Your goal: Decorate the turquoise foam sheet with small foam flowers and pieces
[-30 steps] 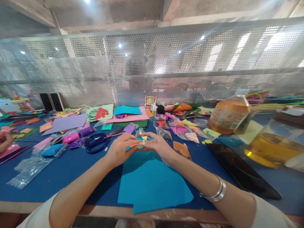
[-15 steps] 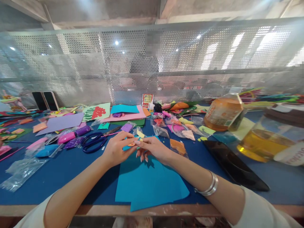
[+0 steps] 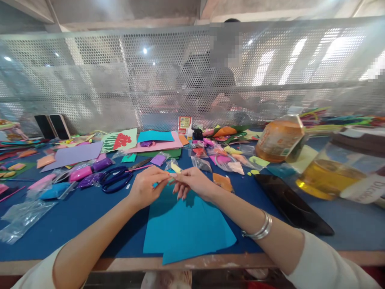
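Observation:
My left hand and my right hand meet fingertip to fingertip above blue craft sheets. Both are closed in a pinch, thumb against forefinger. Whatever sits between the fingertips is too small and covered to name. The other fingers of my right hand curl loosely beneath. Just beyond the fingertips lies a small bag with pale yellow clay. Dark blue-handled scissors rest left of my left hand. A packet of orange clay lies by my right wrist.
To the right stand a bottle of amber liquid and a jar of yellow liquid, beside a dark phone. Bags of coloured clay and paper sheets cover the back. Behind rises a perforated metal screen, with a person beyond.
The small orange patch between my fingertips no longer shows. My hands stay pinched together at nearly the same spot. Beyond the screen, the person has shifted to the right.

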`<move>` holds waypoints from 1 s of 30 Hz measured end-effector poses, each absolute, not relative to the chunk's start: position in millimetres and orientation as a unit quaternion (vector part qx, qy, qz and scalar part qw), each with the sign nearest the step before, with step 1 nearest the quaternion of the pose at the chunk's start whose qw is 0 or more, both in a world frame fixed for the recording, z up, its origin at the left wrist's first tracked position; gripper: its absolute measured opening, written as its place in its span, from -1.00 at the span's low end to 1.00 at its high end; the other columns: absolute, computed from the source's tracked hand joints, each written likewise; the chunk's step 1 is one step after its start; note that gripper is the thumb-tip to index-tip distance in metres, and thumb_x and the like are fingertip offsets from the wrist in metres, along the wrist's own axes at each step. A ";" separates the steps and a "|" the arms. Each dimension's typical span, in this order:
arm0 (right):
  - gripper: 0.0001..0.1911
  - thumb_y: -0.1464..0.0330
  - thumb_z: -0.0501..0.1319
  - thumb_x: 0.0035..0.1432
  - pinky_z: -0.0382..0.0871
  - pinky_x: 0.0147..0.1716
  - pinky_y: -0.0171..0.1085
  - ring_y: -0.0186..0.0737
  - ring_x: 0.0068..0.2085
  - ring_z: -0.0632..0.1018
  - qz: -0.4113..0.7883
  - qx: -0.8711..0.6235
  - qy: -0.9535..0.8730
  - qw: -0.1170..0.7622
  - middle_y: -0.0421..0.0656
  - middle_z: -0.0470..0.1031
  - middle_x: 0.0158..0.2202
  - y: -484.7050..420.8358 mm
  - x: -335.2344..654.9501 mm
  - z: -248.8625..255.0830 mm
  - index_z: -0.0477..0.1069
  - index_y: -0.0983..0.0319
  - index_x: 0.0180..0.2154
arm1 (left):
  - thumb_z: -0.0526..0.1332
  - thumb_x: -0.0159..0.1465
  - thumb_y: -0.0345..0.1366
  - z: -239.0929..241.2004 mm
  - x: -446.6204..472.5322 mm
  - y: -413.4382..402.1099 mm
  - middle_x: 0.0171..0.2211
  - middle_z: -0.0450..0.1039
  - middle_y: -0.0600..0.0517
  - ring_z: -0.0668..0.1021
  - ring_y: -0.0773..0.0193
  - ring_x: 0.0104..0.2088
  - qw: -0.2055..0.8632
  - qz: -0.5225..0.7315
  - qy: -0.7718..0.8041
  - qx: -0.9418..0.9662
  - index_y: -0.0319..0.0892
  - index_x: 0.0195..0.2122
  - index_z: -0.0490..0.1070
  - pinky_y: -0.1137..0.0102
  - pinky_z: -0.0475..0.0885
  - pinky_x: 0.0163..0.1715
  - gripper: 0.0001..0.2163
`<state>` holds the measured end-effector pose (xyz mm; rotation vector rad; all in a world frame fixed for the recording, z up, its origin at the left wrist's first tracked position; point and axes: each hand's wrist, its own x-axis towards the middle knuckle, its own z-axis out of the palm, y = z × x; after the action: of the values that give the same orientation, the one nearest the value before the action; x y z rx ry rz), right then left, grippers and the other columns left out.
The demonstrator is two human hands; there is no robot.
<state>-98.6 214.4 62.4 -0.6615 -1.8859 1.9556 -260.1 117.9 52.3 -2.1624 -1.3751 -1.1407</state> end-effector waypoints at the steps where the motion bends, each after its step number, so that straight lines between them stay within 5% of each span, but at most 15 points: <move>1: -0.72 0.29 0.21 0.08 0.33 -0.73 -0.40 -0.33 -0.69 0.46 0.675 -0.266 -0.653 0.218 -0.14 0.43 -0.66 218.9 -98.2 63.1 0.41 0.37 -0.54 | 0.15 0.23 -0.35 54.1 -262.5 118.0 -0.42 0.47 -0.01 0.49 0.35 -0.42 0.164 -0.419 -0.507 -0.736 -0.21 -0.36 0.46 0.48 0.41 -0.41 -0.89; 6: -0.76 0.33 0.10 0.16 0.28 -0.75 -0.45 -0.41 -0.68 0.43 0.628 -0.318 -0.604 0.374 -0.20 0.39 -0.64 228.8 -97.4 65.0 0.38 0.32 -0.49 | 0.08 0.26 -0.28 56.6 -285.5 123.0 -0.35 0.52 -0.03 0.53 0.35 -0.45 0.122 -0.476 -0.601 -0.630 -0.24 -0.22 0.46 0.50 0.44 -0.46 -0.79; 10: -0.67 0.18 0.11 0.12 0.31 -0.72 -0.41 -0.35 -0.63 0.46 0.626 -0.261 -0.649 0.344 -0.17 0.41 -0.63 215.3 -101.4 57.4 0.35 0.29 -0.53 | 0.04 0.28 -0.23 53.3 -291.4 125.6 -0.33 0.55 -0.05 0.57 0.28 -0.41 0.097 -0.445 -0.605 -0.653 -0.24 -0.15 0.46 0.46 0.46 -0.40 -0.72; 18: -0.61 0.13 0.07 0.13 0.26 -0.70 -0.40 -0.42 -0.71 0.35 0.582 -0.208 -0.703 0.351 -0.29 0.24 -0.74 202.6 -101.0 45.8 0.21 0.23 -0.62 | 0.21 0.17 -0.14 57.4 -288.7 123.3 -0.57 0.49 0.07 0.46 0.37 -0.58 0.131 -0.416 -0.605 -0.666 -0.21 -0.50 0.48 0.51 0.34 -0.54 -0.76; 24: -0.66 0.14 0.03 0.14 0.19 -0.75 -0.42 -0.45 -0.73 0.33 0.610 -0.219 -0.692 0.318 -0.29 0.29 -0.67 200.9 -102.0 45.9 0.25 0.25 -0.52 | 0.05 0.30 -0.27 52.7 -292.8 125.5 -0.37 0.50 -0.05 0.52 0.32 -0.38 0.176 -0.400 -0.582 -0.686 -0.28 -0.14 0.47 0.45 0.40 -0.35 -0.73; 30: -0.56 0.00 0.06 0.09 0.21 -0.77 -0.42 -0.46 -0.76 0.28 0.647 -0.203 -0.669 0.305 -0.38 0.12 -0.73 202.3 -104.1 41.5 0.08 0.21 -0.57 | 0.15 0.23 -0.27 53.5 -291.7 125.0 -0.31 0.55 -0.04 0.56 0.27 -0.34 0.156 -0.414 -0.600 -0.667 -0.22 -0.23 0.49 0.43 0.44 -0.30 -0.81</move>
<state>-104.1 202.3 41.5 -0.5384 -1.7705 1.7117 -291.7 125.0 53.5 -1.9101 -1.7168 -1.1849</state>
